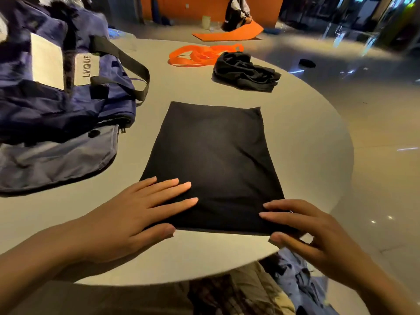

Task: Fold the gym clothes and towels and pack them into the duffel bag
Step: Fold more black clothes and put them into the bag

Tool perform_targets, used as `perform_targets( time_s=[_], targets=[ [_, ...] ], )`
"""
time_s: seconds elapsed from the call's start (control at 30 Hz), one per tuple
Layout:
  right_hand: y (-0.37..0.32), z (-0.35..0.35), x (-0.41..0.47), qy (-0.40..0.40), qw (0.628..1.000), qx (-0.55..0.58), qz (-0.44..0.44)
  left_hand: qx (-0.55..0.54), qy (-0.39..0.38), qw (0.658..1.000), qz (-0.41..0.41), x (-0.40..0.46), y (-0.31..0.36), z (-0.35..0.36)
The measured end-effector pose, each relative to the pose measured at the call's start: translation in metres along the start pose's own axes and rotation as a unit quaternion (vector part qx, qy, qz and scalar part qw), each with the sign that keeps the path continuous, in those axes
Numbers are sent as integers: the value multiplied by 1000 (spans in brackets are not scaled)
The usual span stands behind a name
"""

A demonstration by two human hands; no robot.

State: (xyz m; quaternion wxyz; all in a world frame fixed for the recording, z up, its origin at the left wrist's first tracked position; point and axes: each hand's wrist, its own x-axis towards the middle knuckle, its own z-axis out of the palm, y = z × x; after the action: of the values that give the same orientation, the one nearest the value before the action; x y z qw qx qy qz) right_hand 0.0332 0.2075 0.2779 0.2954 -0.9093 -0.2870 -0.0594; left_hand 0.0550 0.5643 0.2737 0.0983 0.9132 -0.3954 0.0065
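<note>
A black garment (213, 164), folded into a flat rectangle, lies on the round grey table (306, 137) in front of the person, its near edge close to the table's near rim. The left hand (136, 210) rests flat on the garment's near left corner, fingers straight and slightly spread, thumb on the table beside the near edge. The right hand (313, 233) is at the near right corner: its fingers lie extended over the cloth and the thumb sits at the near edge; whether the thumb is under the fabric cannot be told. A navy duffel bag (59, 98) lies on the left side of the table, black handles up, a lighter grey-blue panel toward the near side, well clear of the folded garment. At the far side of the table lies a crumpled black garment (245, 71), and just beyond it, touching or nearly so, an orange strap (200, 55) in loose loops. Blue cloth (300, 283) lies below the near table rim, at the person's lap. On the floor beyond is an orange mat (229, 34) with a seated person (238, 12) on it.
</note>
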Motion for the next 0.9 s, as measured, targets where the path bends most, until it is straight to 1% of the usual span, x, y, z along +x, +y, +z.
perform_targets(
  time_s=[0.07,0.13,0.2,0.3,0.4,0.43,0.47,0.5,0.57,0.6,0.67,0.7,0.73,0.77,0.8,0.87,0.9],
  targets=[
    [0,2,1,13,999,-29,-16,-28,14,999,-8,-3,3,1],
    [3,10,3,33,993,-102,-43,-54,40,997,-25,-3,8,0],
    [9,19,5,60,986,-154,-33,-49,82,994,-52,0,16,-1],
    [4,19,17,102,989,-107,26,-12,142,987,-79,10,28,-3],
    [-12,7,36,154,985,-75,24,-5,153,985,-77,13,29,-6],
    [-14,4,40,154,985,-69,25,-9,158,985,-73,12,26,-7],
    [-17,-2,43,131,989,-56,27,-21,167,983,-67,9,22,-9],
    [-17,-6,42,87,995,-34,28,-46,181,980,-63,5,19,-12],
    [-16,-18,37,-33,998,35,27,-114,210,969,-62,-6,15,-19],
    [-17,-25,33,-89,992,78,31,-146,220,962,-64,-10,15,-24],
    [-18,-39,24,-172,969,175,19,-219,241,943,-76,-16,17,-34],
    [-19,-46,22,-188,958,218,9,-255,261,928,-82,-17,19,-39],
    [-21,-53,22,-185,948,260,0,-288,290,908,-91,-14,20,-44],
    [-22,-60,24,-165,942,291,-7,-325,324,882,-103,-9,22,-50],
    [-24,-67,29,-127,944,303,-12,-367,356,851,-117,-2,20,-56],
    [-27,-76,48,-28,959,282,-18,-437,391,798,-140,15,14,-69],
    [-27,-77,62,16,964,266,-6,-464,394,778,-152,24,9,-76]
  ],
)
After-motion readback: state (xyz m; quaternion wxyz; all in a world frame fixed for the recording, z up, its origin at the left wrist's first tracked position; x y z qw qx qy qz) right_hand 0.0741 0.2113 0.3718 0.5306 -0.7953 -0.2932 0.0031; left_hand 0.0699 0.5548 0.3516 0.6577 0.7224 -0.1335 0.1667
